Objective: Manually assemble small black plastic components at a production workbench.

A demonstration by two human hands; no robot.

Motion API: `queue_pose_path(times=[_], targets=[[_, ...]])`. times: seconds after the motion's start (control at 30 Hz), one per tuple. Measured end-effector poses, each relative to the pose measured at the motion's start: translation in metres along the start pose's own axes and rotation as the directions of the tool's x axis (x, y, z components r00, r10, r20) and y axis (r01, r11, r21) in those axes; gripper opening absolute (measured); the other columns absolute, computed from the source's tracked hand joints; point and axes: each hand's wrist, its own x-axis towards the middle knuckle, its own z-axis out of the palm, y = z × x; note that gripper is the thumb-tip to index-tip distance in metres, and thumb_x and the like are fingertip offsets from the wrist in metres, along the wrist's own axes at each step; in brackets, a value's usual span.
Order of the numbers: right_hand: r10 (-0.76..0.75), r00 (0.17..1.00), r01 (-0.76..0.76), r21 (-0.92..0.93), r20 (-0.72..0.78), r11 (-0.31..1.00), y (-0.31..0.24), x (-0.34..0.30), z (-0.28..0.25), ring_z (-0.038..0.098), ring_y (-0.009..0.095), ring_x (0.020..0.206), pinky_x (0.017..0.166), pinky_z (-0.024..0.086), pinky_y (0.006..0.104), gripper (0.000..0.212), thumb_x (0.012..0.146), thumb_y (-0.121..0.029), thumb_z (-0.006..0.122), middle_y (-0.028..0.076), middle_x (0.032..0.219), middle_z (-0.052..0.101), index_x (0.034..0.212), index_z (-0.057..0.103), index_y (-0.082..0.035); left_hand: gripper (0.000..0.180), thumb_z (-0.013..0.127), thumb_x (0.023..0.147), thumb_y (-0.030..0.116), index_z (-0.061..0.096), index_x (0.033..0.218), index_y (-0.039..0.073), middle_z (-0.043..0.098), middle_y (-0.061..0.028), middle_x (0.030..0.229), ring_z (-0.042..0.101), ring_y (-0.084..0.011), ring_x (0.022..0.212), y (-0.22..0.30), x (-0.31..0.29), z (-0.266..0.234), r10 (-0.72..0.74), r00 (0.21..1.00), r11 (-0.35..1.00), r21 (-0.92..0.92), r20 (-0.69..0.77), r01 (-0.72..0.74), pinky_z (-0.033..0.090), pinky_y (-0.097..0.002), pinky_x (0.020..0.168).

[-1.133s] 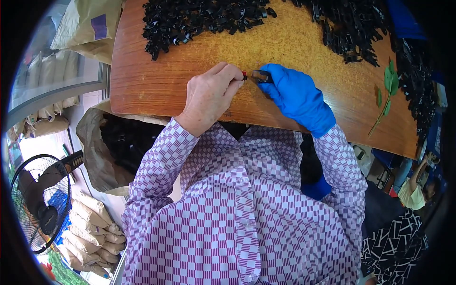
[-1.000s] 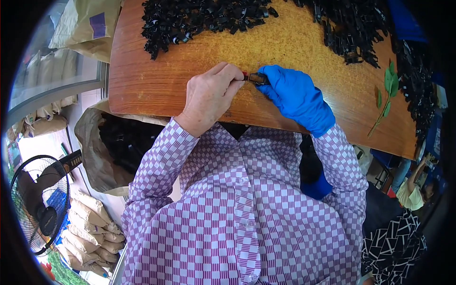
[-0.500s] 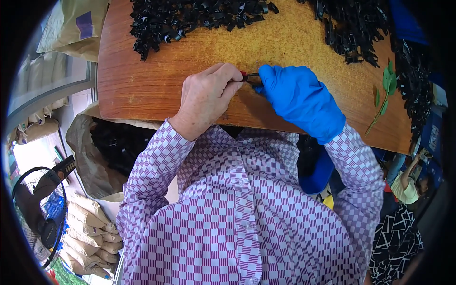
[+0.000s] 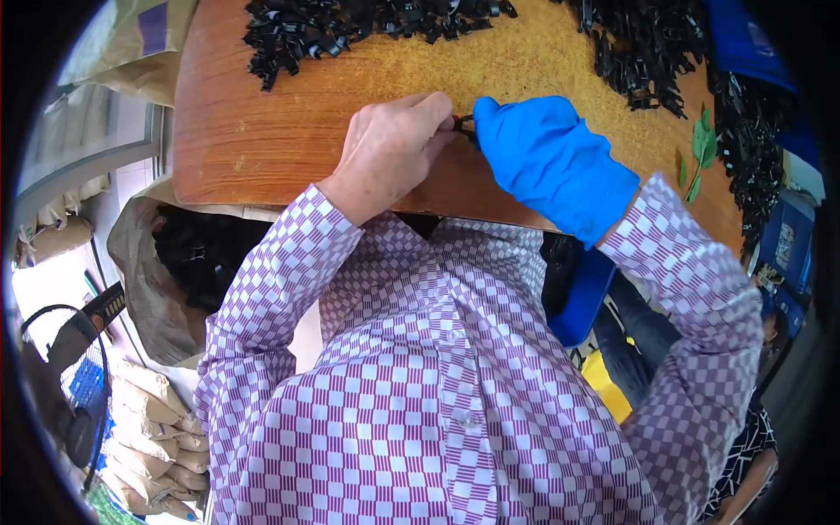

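Note:
My bare left hand (image 4: 389, 150) is closed in a pinch above the table near its front edge. In its fingertips is a small piece with a red part (image 4: 456, 122), whose kind I cannot make out. My right hand (image 4: 553, 166), in a blue glove, has its fingers closed on a small black piece (image 4: 467, 129). The two hands nearly meet, and the black piece spans the gap between them. Fingers hide most of both pieces.
Black plastic parts lie in a pile (image 4: 350, 26) at the far left of the wooden table (image 4: 254, 131), with another pile (image 4: 639, 61) at the far right. A leafy sprig (image 4: 703, 144) lies on the right. An open sack (image 4: 149, 297) stands left, a blue bin (image 4: 582, 302) right.
Both hands sit slightly higher in the picture, still close together over the small pieces. My right elbow has swung outward to the right. The whole view has shifted a little.

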Motion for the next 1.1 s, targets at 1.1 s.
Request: queue_pose_path(times=[1.1], targets=[[0.183, 0.967, -0.066, 0.521, -0.177, 0.851, -0.077, -0.069, 0.01, 0.063, 0.03, 0.058, 0.049, 0.049, 0.0402, 0.071, 0.094, -0.031, 0.063, 0.016, 0.083, 0.066, 0.154, 0.028, -0.015, 0.025, 0.056, 0.101, 0.024, 0.06, 0.11, 0.001, 0.055, 0.0013, 0.069, 0.047, -0.0047, 0.05, 0.077, -0.089, 0.016, -0.61, 0.743, 0.138, -0.886, 0.276, 0.443, 0.035, -0.0208, 0.045]])
